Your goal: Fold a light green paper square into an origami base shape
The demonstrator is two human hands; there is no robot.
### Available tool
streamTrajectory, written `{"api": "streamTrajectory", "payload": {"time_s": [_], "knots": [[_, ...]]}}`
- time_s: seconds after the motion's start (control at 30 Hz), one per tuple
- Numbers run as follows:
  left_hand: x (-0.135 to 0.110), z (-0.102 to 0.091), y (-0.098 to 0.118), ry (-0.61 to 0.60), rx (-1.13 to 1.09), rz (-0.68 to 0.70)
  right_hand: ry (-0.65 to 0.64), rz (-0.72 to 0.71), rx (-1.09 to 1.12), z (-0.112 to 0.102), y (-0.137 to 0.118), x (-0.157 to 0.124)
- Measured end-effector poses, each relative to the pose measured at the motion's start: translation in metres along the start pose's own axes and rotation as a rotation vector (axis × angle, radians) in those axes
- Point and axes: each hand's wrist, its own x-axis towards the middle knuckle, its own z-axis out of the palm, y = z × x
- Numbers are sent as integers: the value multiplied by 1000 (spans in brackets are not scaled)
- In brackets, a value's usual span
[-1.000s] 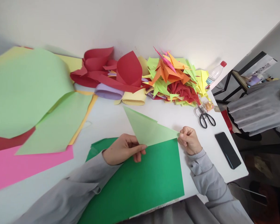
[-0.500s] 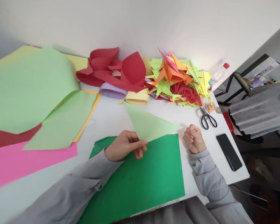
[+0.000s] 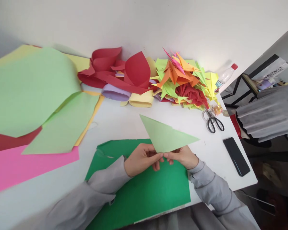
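Observation:
A pale green sheet of paper folded into a triangle (image 3: 166, 135) is held up over a dark green sheet (image 3: 156, 191). My left hand (image 3: 144, 159) pinches its near corner between thumb and fingers. Beside it, my right hand (image 3: 183, 157) grips the same corner, and the two thumb tips meet there. The triangle's long edge faces the wall, with one point reaching left and the other right. Fingers behind the paper are partly hidden.
Scissors (image 3: 214, 121) with black handles and a black phone (image 3: 236, 156) lie at the right. Along the wall sit folded paper stars (image 3: 180, 80) and curled red paper (image 3: 137, 70). Large green sheets (image 3: 33, 92) and a pink sheet (image 3: 38, 166) cover the left. A plastic bottle (image 3: 227, 75) lies by the wall.
My right hand, a closed fist off to the right before, has come left and taken hold of the triangle. My left hand has shifted slightly right and nearer with the paper.

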Motion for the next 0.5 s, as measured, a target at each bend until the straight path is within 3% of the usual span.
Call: {"api": "streamTrajectory", "payload": {"time_s": [0.5], "knots": [[-3, -1, 2, -43, 98, -18, 107, 53, -14, -5, -1, -5]]}}
